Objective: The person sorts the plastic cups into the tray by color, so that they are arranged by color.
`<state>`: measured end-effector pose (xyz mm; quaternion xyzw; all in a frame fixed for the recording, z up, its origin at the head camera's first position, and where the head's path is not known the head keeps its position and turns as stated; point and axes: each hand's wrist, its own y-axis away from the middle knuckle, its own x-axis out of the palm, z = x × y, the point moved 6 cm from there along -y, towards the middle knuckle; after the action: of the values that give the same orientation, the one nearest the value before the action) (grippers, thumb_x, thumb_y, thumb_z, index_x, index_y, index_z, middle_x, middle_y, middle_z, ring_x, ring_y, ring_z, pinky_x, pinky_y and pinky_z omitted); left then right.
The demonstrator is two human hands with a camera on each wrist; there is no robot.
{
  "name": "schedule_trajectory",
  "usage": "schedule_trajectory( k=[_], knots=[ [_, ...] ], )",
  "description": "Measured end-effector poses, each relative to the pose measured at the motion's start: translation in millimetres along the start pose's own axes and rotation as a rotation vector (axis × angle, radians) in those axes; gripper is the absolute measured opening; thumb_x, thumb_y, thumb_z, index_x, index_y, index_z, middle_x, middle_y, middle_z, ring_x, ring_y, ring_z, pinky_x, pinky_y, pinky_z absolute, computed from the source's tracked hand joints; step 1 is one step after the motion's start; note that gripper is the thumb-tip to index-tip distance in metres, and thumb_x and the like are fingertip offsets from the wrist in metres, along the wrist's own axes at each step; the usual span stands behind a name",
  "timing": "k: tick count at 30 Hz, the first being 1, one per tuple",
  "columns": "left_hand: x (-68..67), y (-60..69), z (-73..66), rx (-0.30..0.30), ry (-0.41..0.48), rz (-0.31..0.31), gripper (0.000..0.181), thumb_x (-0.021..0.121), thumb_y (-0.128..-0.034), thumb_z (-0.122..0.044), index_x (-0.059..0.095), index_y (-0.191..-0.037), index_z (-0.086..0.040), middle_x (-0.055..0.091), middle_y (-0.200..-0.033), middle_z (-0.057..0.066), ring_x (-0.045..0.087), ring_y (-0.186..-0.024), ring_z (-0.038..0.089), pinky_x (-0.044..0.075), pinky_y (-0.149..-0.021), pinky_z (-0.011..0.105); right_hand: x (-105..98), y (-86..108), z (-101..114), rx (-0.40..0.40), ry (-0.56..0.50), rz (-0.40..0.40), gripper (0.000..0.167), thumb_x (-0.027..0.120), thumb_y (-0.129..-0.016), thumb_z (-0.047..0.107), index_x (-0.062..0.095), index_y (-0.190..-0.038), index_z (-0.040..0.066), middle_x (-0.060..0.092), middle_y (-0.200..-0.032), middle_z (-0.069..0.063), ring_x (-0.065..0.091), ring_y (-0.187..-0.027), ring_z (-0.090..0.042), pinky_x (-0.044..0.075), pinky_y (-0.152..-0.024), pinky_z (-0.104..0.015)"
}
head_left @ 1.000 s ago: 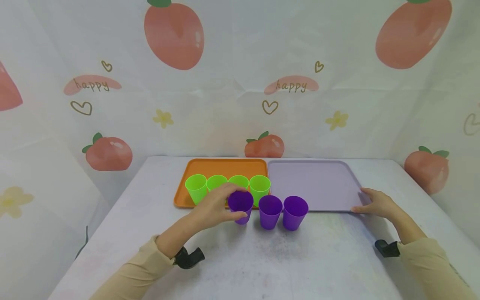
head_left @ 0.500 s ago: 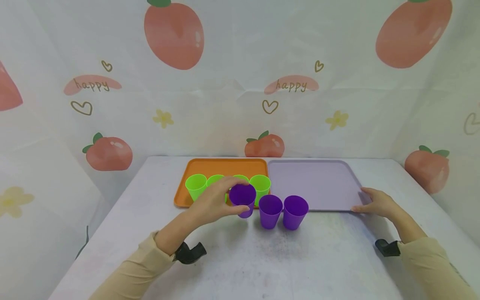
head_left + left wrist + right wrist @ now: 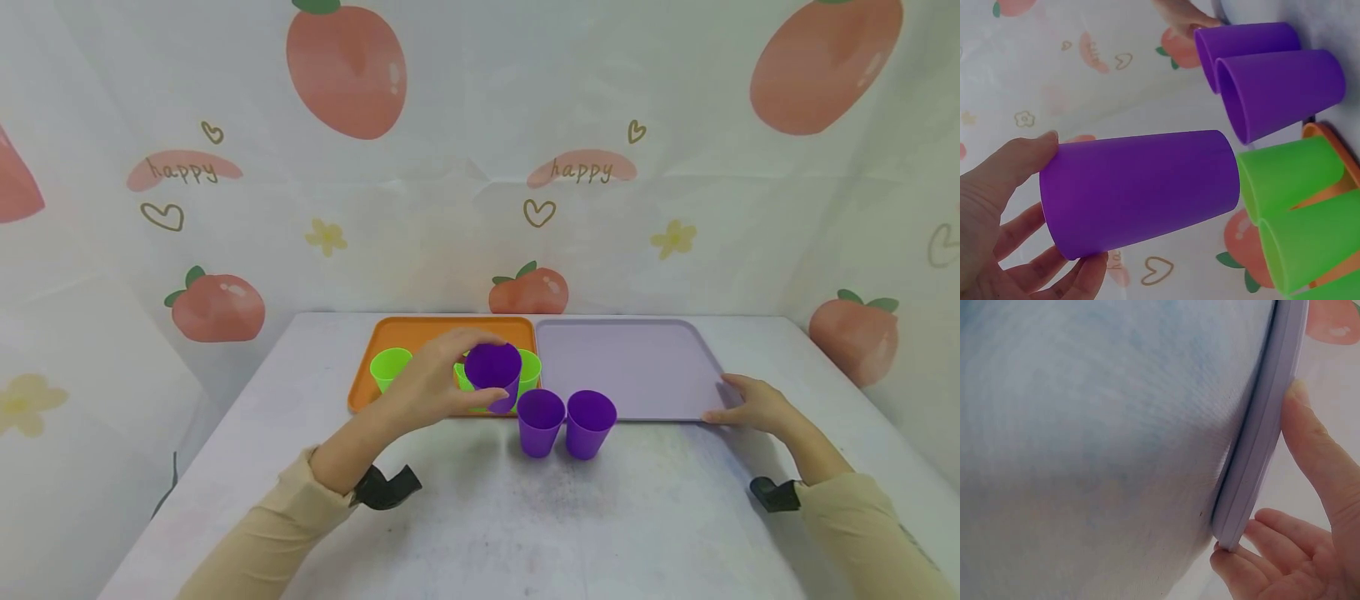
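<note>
White surface [image 3: 637, 525] below, gripping lilac tray [image 3: 622, 367] by near-right corner with right hand [image 3: 757, 408]. Holding purple cup [image 3: 492, 367] in left hand [image 3: 427, 379], now raised higher in front of green cups [image 3: 388, 367], thus free of 2 standing cups [image 3: 540, 431].

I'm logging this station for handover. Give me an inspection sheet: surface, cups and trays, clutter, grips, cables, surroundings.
Surface: pale table, smudged near the middle.
Cups and trays: held purple cup raised; two purple cups upright on table; green cups on orange tray, partly hidden; lilac tray alongside.
Clutter: nothing seen.
Grips: left grip holds the raised cup; right grip holds lilac tray's near right corner.
Cables: thin dark line at table's left edge, perhaps cord.
Surroundings: fruit-print backdrop.
</note>
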<state>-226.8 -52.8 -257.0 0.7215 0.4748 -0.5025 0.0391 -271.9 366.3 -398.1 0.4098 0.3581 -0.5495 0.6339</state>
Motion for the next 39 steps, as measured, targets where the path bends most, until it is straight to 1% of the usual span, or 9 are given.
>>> schedule_trajectory(
  k=[3,8,11,13,19,22,28,34,39],
  knots=[
    [-1.7,-5.2,-3.7,0.014,0.001,-0.014,0.052,0.08,-0.0719,-0.024,0.06,-0.118,-0.009,0.064,-0.115,0.003,0.06,-0.097,0.015,0.054,-0.081,0.028,-0.1,0.1,-0.2,0.0,-0.003,0.0,0.097,0.076,-0.073,0.04,0.03,-0.13,-0.024,0.029,-0.13,-0.048,0.029,-0.12,-0.061,0.032,-0.098,-0.068],
    [-1.4,-12.1,-5.0,-0.006,0.021,-0.023,0.051,0.079,-0.0733,-0.027,0.06,-0.118,-0.013,0.062,-0.117,0.001,0.059,-0.098,0.013,0.053,-0.083,0.026,0.0,-0.1,-0.3,0.0,-0.01,0.002,0.097,0.076,-0.073,0.04,0.029,-0.131,-0.023,0.029,-0.131,-0.047,0.029,-0.121,-0.061,0.031,-0.099,-0.068],
    [-0.5,-16.6,-5.0,-0.006,0.047,-0.03,0.05,0.079,-0.0738,-0.027,0.06,-0.118,-0.014,0.063,-0.115,0.0,0.059,-0.097,0.012,0.053,-0.083,0.026,-0.1,0.0,-0.3,0.005,-0.013,0.004,0.098,0.076,-0.073,0.04,0.029,-0.131,-0.023,0.028,-0.131,-0.047,0.028,-0.121,-0.061,0.031,-0.099,-0.068],
    [0.1,-20.3,-4.8,-0.003,0.061,-0.031,0.049,0.079,-0.0742,-0.027,0.06,-0.118,-0.014,0.064,-0.113,-0.001,0.059,-0.097,0.012,0.053,-0.084,0.027,-0.3,0.1,-0.3,0.008,-0.013,0.005,0.098,0.076,-0.073,0.04,0.028,-0.131,-0.023,0.028,-0.131,-0.047,0.028,-0.121,-0.061,0.03,-0.099,-0.068],
    [4.4,-32.5,-3.3,-0.034,0.067,-0.03,0.049,0.079,-0.0739,-0.029,0.06,-0.118,-0.015,0.063,-0.114,-0.001,0.059,-0.1,0.015,0.053,-0.087,0.031,-0.3,0.4,0.1,0.018,-0.01,0.007,0.098,0.076,-0.073,0.04,0.028,-0.132,-0.023,0.028,-0.132,-0.047,0.028,-0.121,-0.061,0.03,-0.099,-0.068],
    [8.2,-38.7,-2.7,-0.04,0.068,-0.028,0.05,0.078,-0.074,-0.029,0.06,-0.118,-0.014,0.063,-0.115,-0.001,0.058,-0.102,0.016,0.053,-0.088,0.031,-0.3,0.7,0.5,0.025,-0.015,0.01,0.099,0.076,-0.073,0.04,0.028,-0.132,-0.023,0.027,-0.132,-0.047,0.027,-0.122,-0.061,0.03,-0.099,-0.068],
    [17.9,-49.6,-2.7,-0.021,0.067,-0.021,0.048,0.078,-0.0749,-0.029,0.061,-0.117,-0.012,0.063,-0.115,0.001,0.057,-0.104,0.015,0.052,-0.089,0.03,-0.5,1.4,1.7,0.019,-0.017,0.008,0.099,0.076,-0.073,0.04,0.027,-0.132,-0.023,0.027,-0.132,-0.047,0.027,-0.121,-0.061,0.03,-0.099,-0.068],
    [33.6,-57.7,-3.3,-0.015,0.081,0.012,0.049,0.078,-0.0749,-0.03,0.06,-0.117,-0.012,0.061,-0.118,0.001,0.056,-0.105,0.016,0.052,-0.09,0.031,-0.3,1.2,1.1,0.016,-0.014,0.01,0.098,0.075,-0.074,0.039,0.027,-0.132,-0.023,0.027,-0.132,-0.047,0.027,-0.122,-0.061,0.03,-0.099,-0.068],
    [48.2,-65.6,-4.1,-0.03,0.069,0.056,0.049,0.076,-0.0764,-0.031,0.059,-0.118,-0.013,0.058,-0.124,0.002,0.055,-0.11,0.018,0.052,-0.091,0.032,-0.3,1.0,0.4,0.016,-0.005,0.008,0.098,0.075,-0.074,0.04,0.028,-0.132,-0.023,0.028,-0.132,-0.047,0.028,-0.121,-0.061,0.031,-0.099,-0.068]
  ],
)
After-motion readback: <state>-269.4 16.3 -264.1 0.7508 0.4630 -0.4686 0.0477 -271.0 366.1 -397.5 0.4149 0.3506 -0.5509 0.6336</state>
